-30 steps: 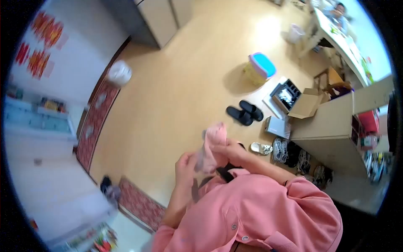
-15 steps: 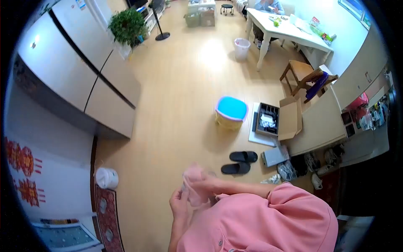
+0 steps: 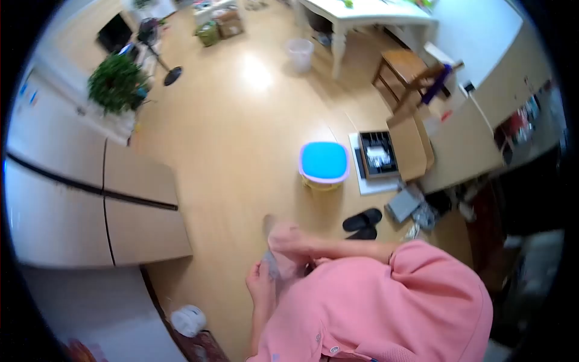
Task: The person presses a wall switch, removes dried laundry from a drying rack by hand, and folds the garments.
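Note:
Low in front of my pink shirt, my left hand (image 3: 259,280) is closed, its fingertips pinching the grey edge of a soft pink and grey cloth (image 3: 271,264). Just above and to the right, my right hand (image 3: 288,239) is closed on the upper pink part of the same cloth, smeared by motion. What kind of cloth it is, I cannot make out. A pair of black slippers (image 3: 362,220) lies on the floor to the right of my hands. Farther ahead stands a stool-like yellow tub with a blue top (image 3: 324,160).
An opened cardboard box (image 3: 412,145) with a black insert sits right of the tub, beside a grey box (image 3: 404,204). A wooden chair (image 3: 404,65), white table (image 3: 362,18) and white bin (image 3: 300,54) stand beyond. The fridge (image 3: 142,232) is at left, a white bucket (image 3: 188,320) below.
The view has swung left and down, so the fridge looms larger and the person at the table is out of sight. My right hand has moved slightly up on the cloth.

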The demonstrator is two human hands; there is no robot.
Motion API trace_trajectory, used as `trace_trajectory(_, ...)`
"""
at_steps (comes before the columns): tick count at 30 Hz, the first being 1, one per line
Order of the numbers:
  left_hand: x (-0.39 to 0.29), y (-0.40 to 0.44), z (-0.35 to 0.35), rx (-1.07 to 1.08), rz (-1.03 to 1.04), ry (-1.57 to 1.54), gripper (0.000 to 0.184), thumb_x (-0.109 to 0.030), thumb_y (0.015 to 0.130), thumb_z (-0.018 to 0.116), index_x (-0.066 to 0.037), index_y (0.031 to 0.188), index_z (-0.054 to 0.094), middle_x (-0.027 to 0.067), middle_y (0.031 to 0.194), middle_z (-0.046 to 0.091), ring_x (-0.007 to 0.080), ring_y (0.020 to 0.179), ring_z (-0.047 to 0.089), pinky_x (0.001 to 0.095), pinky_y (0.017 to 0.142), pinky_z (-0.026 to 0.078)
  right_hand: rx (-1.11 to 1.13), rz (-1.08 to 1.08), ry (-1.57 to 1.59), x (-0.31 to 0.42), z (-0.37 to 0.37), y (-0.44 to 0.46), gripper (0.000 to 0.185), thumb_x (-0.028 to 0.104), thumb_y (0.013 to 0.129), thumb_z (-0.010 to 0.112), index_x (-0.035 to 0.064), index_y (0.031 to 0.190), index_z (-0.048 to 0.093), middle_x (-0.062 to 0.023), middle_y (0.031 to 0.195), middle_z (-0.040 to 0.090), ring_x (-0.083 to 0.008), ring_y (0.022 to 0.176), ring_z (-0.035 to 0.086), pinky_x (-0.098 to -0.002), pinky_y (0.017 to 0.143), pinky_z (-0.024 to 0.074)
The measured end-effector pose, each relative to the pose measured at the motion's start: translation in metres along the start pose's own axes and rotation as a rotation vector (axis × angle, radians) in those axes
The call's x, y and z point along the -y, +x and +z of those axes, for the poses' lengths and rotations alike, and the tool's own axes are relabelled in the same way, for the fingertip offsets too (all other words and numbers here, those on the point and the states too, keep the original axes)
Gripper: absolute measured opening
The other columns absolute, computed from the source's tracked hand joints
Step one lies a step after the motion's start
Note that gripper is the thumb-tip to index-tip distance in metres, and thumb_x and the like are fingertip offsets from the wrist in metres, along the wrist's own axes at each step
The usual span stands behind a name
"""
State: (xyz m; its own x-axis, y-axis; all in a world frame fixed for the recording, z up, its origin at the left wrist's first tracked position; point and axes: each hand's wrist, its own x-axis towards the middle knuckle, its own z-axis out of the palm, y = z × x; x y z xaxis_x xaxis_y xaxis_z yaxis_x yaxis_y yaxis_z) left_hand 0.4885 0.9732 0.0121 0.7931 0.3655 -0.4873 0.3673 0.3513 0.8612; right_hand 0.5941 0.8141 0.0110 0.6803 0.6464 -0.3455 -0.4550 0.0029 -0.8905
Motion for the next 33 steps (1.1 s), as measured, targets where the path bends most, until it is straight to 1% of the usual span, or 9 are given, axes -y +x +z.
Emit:
trace_trajectory(6,-0.066,0.158,0.021,0.203,-0.187,0.336,0.013,-0.017,0.087,0.061,-0.004,0.085,0.059,-0.0032,0.065,0.052,0.0042,0.051,0.04,0.0186,0.046,0.031,-0.288,-0.112,0.343,0.027,-0.034,0.117,0.035,0.032,0.079,0.065,-0.0013,0.09,0.06,-0.0056,0.075,0.059,-0.0128,0.067,0.053,-0.0282,0.056,0.042)
trace_trajectory(12,-0.113,0.226,0.107,0.887,-0.298,0.856,0.013,-0.016,0.087,0.059,-0.003,0.088,0.061,-0.0026,0.068,0.054,0.0044,0.056,0.041,0.0191,0.05,0.032,-0.799,-0.231,0.603,-0.004,-0.06,0.106,0.044,0.037,0.078,0.064,-0.0008,0.099,0.059,-0.0092,0.078,0.061,-0.0166,0.073,0.056,-0.0307,0.062,0.0447)
trace_trajectory(15,-0.101,0.223,0.148,1.204,-0.285,1.034,0.017,-0.016,0.088,0.057,-0.002,0.096,0.062,-0.0018,0.07,0.054,0.0042,0.059,0.041,0.0193,0.052,0.033,-1.122,-0.073,0.582,-0.063,-0.045,0.071,0.048,0.04,0.077,0.063,-0.0005,0.103,0.059,-0.011,0.08,0.062,-0.0185,0.075,0.058,-0.032,0.065,0.046)
trace_trajectory(18,-0.076,0.203,0.175,1.427,-0.317,1.071,0.017,-0.014,0.088,0.056,0.0,0.096,0.062,-0.001,0.07,0.053,0.0043,0.057,0.041,0.0191,0.051,0.032,-1.397,0.275,0.541,-0.105,-0.014,0.002,0.028,0.027,0.084,0.059,0.0062,0.102,0.057,-0.0067,0.073,0.059,-0.015,0.056,0.057,-0.0301,0.045,0.0465)
trace_trajectory(21,-0.047,0.171,0.19,1.624,-0.343,1.101,0.016,-0.012,0.088,0.054,0.0,0.096,0.062,-0.0013,0.07,0.054,0.0036,0.057,0.041,0.0183,0.051,0.032,-1.587,0.377,1.021,-0.099,0.05,-0.096,0.038,0.03,0.079,0.062,0.003,0.104,0.056,-0.0117,0.077,0.063,-0.0202,0.068,0.061,-0.0337,0.061,0.0502)
trace_trajectory(24,-0.022,0.129,0.197,1.731,-0.427,1.124,0.016,-0.011,0.088,0.053,-0.001,0.096,0.063,-0.0028,0.072,0.055,0.0024,0.06,0.043,0.0172,0.053,0.034,-1.875,-0.043,1.125,-0.18,0.116,-0.184,0.021,0.022,0.081,0.061,0.0073,0.096,0.055,-0.0084,0.075,0.061,-0.019,0.067,0.061,-0.0334,0.056,0.0509)
trace_trajectory(26,-0.015,0.099,0.192,1.864,-0.358,1.157,0.016,-0.012,0.088,0.053,-0.001,0.096,0.062,-0.0024,0.072,0.056,0.0027,0.06,0.044,0.0173,0.054,0.035,-2.247,-0.482,0.745,-0.23,0.147,-0.256,0.025,0.02,0.085,0.059,0.0092,0.106,0.051,-0.0029,0.081,0.057,-0.0194,0.062,0.06,-0.0376,0.049,0.0514)
trace_trajectory(27,-0.009,0.086,0.188,1.924,-0.325,1.166,0.016,-0.012,0.088,0.053,-0.001,0.096,0.062,-0.0022,0.073,0.056,0.0029,0.061,0.044,0.0173,0.054,0.035,-2.39,-0.176,0.782,-0.244,0.166,-0.301,0.033,0.024,0.083,0.061,0.01,0.111,0.05,0.0006,0.083,0.055,-0.0179,0.071,0.06,-0.0379,0.06,0.0528)
trace_trajectory(33,0.008,0.03,0.163,2.075,-0.184,1.208,0.016,-0.01,0.089,0.053,0.001,0.098,0.06,0.0008,0.073,0.055,0.0054,0.059,0.045,0.019,0.053,0.036,-2.749,-0.476,0.473,-0.146,0.243,-0.513,0.018,0.018,0.084,0.059,0.0084,0.097,0.052,-0.0008,0.076,0.054,-0.0116,0.057,0.053,-0.0286,0.043,0.0458)
